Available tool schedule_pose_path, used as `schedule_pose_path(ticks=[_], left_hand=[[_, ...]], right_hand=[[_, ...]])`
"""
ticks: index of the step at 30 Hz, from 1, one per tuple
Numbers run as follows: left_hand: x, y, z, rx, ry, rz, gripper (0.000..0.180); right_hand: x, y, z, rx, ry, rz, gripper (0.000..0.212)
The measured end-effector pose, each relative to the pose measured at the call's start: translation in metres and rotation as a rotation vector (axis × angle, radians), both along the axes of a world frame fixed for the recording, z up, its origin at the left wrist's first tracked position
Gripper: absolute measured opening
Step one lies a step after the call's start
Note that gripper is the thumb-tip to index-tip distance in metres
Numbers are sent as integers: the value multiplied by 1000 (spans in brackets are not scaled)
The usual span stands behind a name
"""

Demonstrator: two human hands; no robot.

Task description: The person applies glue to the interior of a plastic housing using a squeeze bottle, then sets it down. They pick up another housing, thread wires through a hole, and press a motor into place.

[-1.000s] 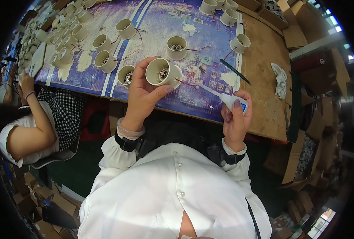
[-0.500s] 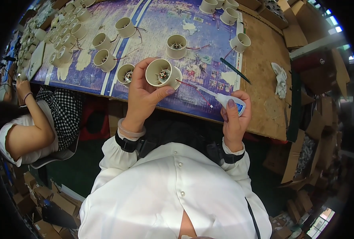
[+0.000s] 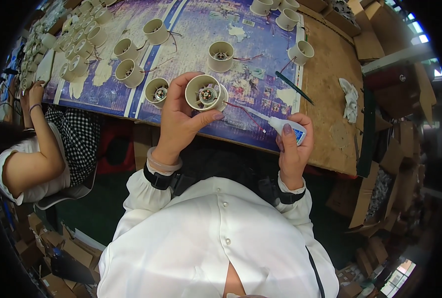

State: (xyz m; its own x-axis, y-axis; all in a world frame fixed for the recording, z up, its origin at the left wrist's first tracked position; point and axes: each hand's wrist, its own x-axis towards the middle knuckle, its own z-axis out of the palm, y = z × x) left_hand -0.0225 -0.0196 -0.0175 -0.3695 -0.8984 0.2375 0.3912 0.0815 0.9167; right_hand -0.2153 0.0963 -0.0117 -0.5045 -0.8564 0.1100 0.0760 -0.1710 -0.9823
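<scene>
My left hand (image 3: pixel 181 116) grips a cream plastic cylindrical housing (image 3: pixel 204 105) by its side, fingers behind and thumb along the lower edge. The open end faces me and shows a small round motor (image 3: pixel 207 95) in the middle. Thin red and dark wires (image 3: pixel 245 110) trail from its right side to a small white connector (image 3: pixel 264 131). In my right hand (image 3: pixel 294 139) is a small white glue bottle (image 3: pixel 291 128) with a blue label. Its long thin nozzle (image 3: pixel 254 113) points left toward the housing, close to the wires; whether it touches them I cannot tell.
Similar housings stand on the table, one (image 3: pixel 157 93) just left of my left hand and another (image 3: pixel 221 56) beyond it. A dark green pen-like tool (image 3: pixel 294 88) and a crumpled white tissue (image 3: pixel 349 100) lie at right. A co-worker (image 3: pixel 37 154) sits at left. Cardboard boxes (image 3: pixel 380 193) stand at right.
The housing in my left hand has turned, so its motor shows more squarely and the wires have shifted. My right hand with the glue bottle has barely moved. The co-worker's arm has risen slightly.
</scene>
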Motion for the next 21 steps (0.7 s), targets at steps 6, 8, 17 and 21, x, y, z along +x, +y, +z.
schedule_pose_path(ticks=[6, 8, 17, 21], left_hand=[[-1, 4, -3, -110, -128, 77, 70], [-2, 5, -3, -129, -159, 94, 69], [3, 4, -7, -190, -278, 126, 69], [6, 3, -10, -230, -351, 132, 70]], right_hand=[[3, -2, 1, 8, 87, -47, 23], [2, -1, 0, 17, 90, -41, 23], [1, 0, 0, 45, 37, -15, 24], [2, -1, 2, 52, 38, -5, 24]])
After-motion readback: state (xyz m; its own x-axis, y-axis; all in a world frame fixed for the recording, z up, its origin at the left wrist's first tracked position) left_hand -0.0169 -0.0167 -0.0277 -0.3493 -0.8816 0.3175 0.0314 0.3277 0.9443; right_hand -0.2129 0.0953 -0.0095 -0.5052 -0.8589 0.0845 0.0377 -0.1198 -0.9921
